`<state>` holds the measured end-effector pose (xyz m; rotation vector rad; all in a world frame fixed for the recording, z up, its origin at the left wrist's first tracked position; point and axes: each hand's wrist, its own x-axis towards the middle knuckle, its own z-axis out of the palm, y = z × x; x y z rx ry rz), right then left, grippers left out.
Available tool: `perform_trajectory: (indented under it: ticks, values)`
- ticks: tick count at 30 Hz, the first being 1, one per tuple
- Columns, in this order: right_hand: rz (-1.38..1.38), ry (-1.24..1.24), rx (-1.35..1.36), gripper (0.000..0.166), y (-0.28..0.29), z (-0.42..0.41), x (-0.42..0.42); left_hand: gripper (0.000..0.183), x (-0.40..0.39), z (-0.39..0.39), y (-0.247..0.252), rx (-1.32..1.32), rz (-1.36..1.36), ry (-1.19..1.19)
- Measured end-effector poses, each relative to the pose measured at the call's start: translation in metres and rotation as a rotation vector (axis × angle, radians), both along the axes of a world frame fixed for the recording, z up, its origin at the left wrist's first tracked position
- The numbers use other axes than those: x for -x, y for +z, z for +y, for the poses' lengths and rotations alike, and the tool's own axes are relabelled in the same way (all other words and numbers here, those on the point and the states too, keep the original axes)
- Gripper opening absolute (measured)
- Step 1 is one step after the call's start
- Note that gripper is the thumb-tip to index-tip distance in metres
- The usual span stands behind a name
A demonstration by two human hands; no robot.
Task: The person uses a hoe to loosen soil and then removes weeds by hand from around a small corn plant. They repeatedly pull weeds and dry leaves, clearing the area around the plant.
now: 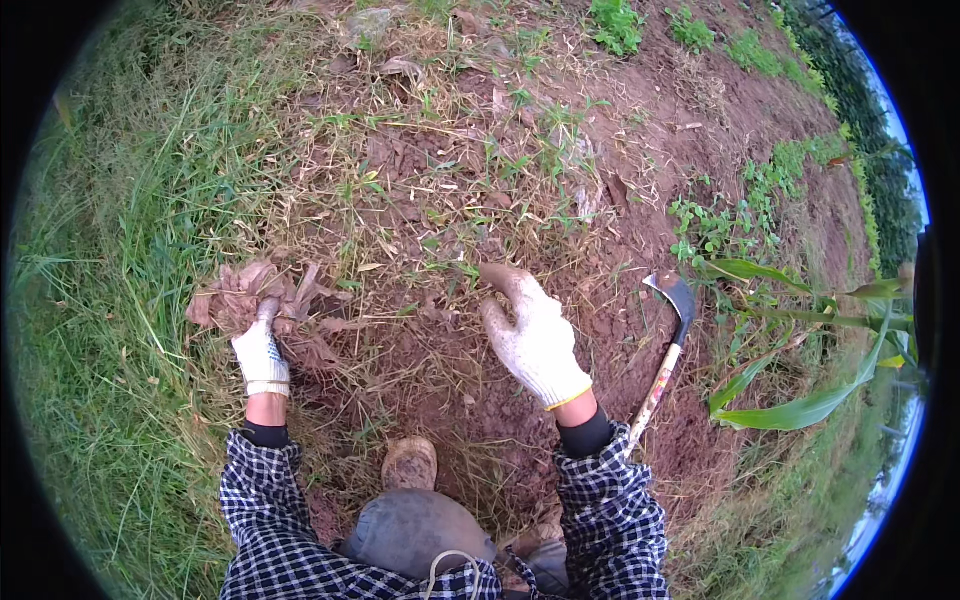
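Observation:
My left hand (262,345), in a white knit glove with dark dots, grips a crumpled bundle of soiled, thin brownish film (244,289) at the left, over the edge of the grass. My right hand (529,330), in a muddy white glove with a yellow cuff edge, is held low over the soil, thumb and fingers apart, with nothing seen in it. To its right a sickle (660,375) lies on the ground, its curved blade pointing away from me and the lower end of its handle hidden by my right sleeve.
Dry straw and small weeds (450,195) cover reddish soil ahead. Tall grass (150,187) grows along the left. A maize plant (795,405) leans in from the right, beyond the sickle. Leafy green plants (727,225) stand farther up. My muddy shoe (409,463) is below, between my arms.

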<state>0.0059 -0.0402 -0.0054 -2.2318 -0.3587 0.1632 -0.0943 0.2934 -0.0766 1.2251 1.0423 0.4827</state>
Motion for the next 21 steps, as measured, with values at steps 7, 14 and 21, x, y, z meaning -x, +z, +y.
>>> perform_trajectory:
  ticks: [7, 14, 21]
  values:
    - [-0.398, 0.114, 0.44, 0.067, -0.084, 0.082, -0.035, 0.059, -0.002, 0.003, -0.074, -0.324, 0.242, 0.026]
    - [-0.153, 0.256, 0.742, 0.022, -0.08, 0.021, -0.031, 0.071, 0.01, 0.013, -0.086, -0.327, 0.271, 0.092]
    - [0.183, -0.151, 0.826, 0.05, -0.078, -0.134, 0.029, 0.075, 0.015, 0.012, -0.091, -0.294, 0.167, 0.019]
